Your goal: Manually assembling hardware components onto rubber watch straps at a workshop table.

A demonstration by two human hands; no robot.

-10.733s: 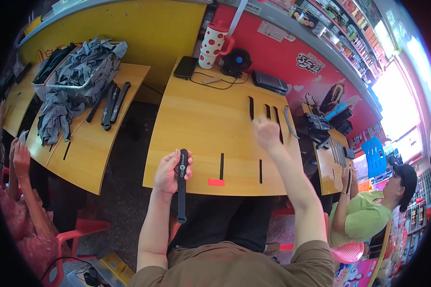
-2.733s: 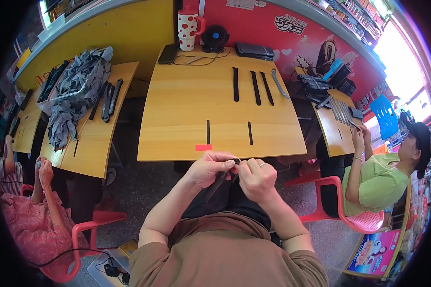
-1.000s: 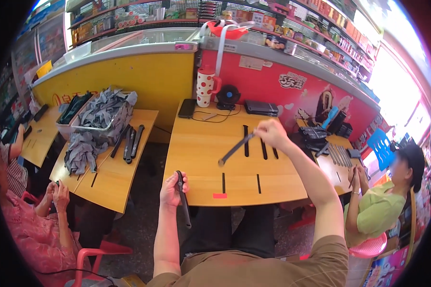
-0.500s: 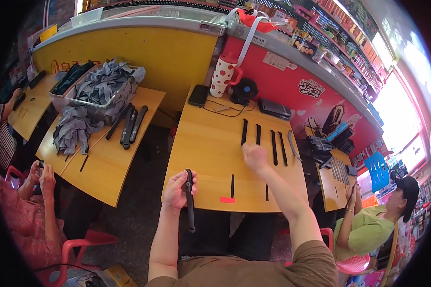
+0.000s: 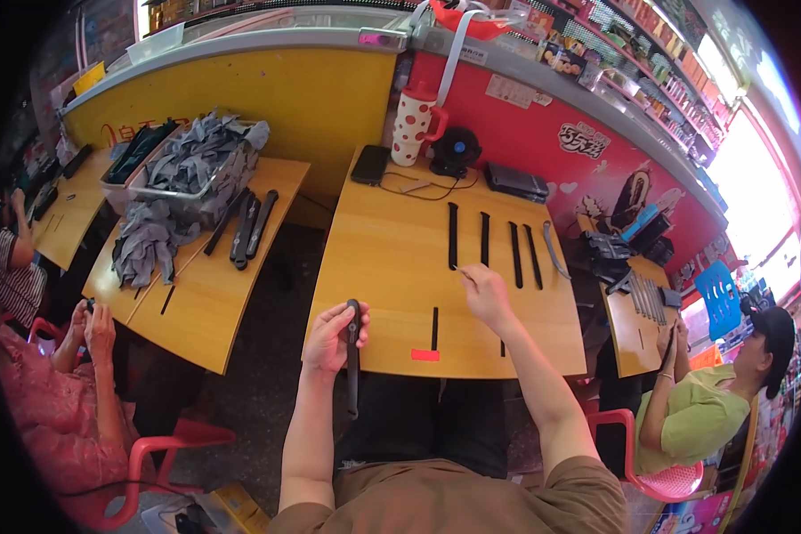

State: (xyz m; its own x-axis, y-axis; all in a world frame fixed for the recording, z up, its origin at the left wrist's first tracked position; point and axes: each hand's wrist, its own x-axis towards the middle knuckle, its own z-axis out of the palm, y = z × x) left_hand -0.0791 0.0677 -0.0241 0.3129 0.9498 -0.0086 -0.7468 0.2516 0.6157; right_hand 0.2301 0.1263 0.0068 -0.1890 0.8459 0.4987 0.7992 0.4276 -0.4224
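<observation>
My left hand [image 5: 332,336] is closed around a long, narrow dark grey bar-shaped piece [image 5: 353,356] with a rounded end. It is held upright over the table's near edge, its lower end hanging past it. My right hand [image 5: 487,294] is closed in a pinch over the table. A tiny pale bit shows at its fingertips, too small to name, beside the near end of the leftmost black strip [image 5: 453,233]. To the right lie another black strip [image 5: 485,237], two thinner black strips [image 5: 515,255] and a curved grey one [image 5: 555,250].
On my table [image 5: 365,258] are a black mark [image 5: 434,327], red tape [image 5: 425,355], a phone [image 5: 370,165], a dotted cup [image 5: 412,129], a small fan [image 5: 455,151] and a dark case [image 5: 516,182]. A bin of grey cloths [image 5: 196,191] stands left. Co-workers sit on both sides.
My right hand has drawn slightly back from the leftmost black strip, uncovering its near end. My left hand keeps hold of the dark grey piece. The view has shifted slightly.
</observation>
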